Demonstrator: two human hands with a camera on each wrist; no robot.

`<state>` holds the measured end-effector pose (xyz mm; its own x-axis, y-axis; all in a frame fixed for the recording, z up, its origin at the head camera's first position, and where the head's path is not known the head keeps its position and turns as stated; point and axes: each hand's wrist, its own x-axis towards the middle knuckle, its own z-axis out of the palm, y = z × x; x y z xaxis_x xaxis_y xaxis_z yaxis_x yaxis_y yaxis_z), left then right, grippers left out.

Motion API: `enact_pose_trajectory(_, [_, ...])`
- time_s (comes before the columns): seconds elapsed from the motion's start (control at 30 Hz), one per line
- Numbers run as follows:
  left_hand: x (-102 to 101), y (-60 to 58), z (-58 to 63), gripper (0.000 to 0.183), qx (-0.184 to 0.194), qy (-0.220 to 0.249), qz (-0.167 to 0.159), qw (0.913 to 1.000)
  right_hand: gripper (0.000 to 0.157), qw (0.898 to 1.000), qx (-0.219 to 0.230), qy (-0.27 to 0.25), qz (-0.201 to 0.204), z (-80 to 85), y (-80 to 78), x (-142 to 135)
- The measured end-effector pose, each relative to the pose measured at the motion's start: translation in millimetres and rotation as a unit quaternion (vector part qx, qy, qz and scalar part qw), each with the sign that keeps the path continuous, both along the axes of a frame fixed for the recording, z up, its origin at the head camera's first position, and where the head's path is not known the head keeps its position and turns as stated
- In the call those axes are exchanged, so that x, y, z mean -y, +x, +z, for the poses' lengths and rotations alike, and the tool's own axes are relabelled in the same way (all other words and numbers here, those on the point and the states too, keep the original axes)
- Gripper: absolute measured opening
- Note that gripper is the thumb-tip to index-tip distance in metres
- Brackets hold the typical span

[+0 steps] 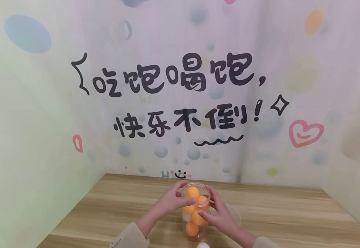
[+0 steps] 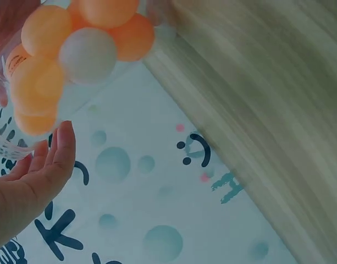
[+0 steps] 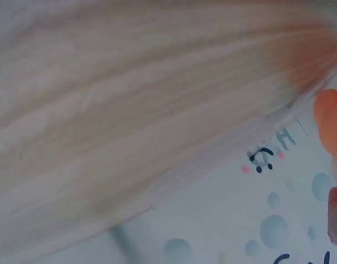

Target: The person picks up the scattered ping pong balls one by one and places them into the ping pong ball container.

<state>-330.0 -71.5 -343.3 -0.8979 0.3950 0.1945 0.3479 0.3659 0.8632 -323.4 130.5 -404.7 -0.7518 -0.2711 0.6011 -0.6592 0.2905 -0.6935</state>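
A clear plastic jar (image 1: 198,237) stands upright near the front of the table, with several orange table tennis balls (image 1: 193,193) and a white one (image 1: 186,216) inside. From the left, my left hand (image 1: 174,200) holds the jar near its rim, thumb across the front and fingers at the far side. My right hand (image 1: 219,214) grips the opposite side, a little lower, with its thumb in front. In the left wrist view, the left fingers (image 2: 62,148) curve up beside the rim. Only a fingertip of the right hand (image 3: 336,217) shows at the edge of the right wrist view.
A loose white ball (image 1: 203,245) lies in front of the jar at the lower frame edge. Behind the right hand, a clear round lid (image 1: 235,215) lies on the wooden table (image 1: 130,196). A printed curtain (image 1: 180,44) hangs behind the table and along both sides.
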Motion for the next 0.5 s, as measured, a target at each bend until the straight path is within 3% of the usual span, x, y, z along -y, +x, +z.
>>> enact_pose_trajectory(0.1, [-1,-0.5,-3.0,0.072,0.002,0.017,0.006,0.9998,0.072,0.999,-0.008,0.031,-0.023,5.3,4.7,-3])
enact_pose_trajectory(0.2, [-1,0.1,-4.6,0.072,0.001,0.026,0.011,0.9996,0.068,0.989,-0.124,0.075,-0.042,10.5,10.6,-8])
enact_pose_trajectory(0.23, [-1,0.5,-4.6,0.072,0.003,0.028,0.013,0.9995,0.063,0.978,-0.181,0.091,-0.043,11.9,12.4,-10])
enact_pose_trajectory(0.3, [-2,1.5,-4.5,0.071,0.002,0.030,0.012,0.9995,0.045,0.948,-0.292,0.119,-0.035,14.9,15.8,-14])
enact_pose_trajectory(0.4, [-3,2.4,-4.0,0.070,0.003,0.034,0.011,0.9994,0.025,0.888,-0.431,0.159,-0.004,18.7,18.6,-16])
enact_pose_trajectory(0.47, [-3,2.5,-3.8,0.070,0.007,0.037,0.011,0.9992,0.023,0.861,-0.467,0.199,0.029,18.2,20.9,-16])
enact_pose_trajectory(0.5, [-3,2.4,-3.7,0.069,0.010,0.037,0.013,0.9992,0.022,0.858,-0.461,0.223,0.051,16.7,22.6,-16])
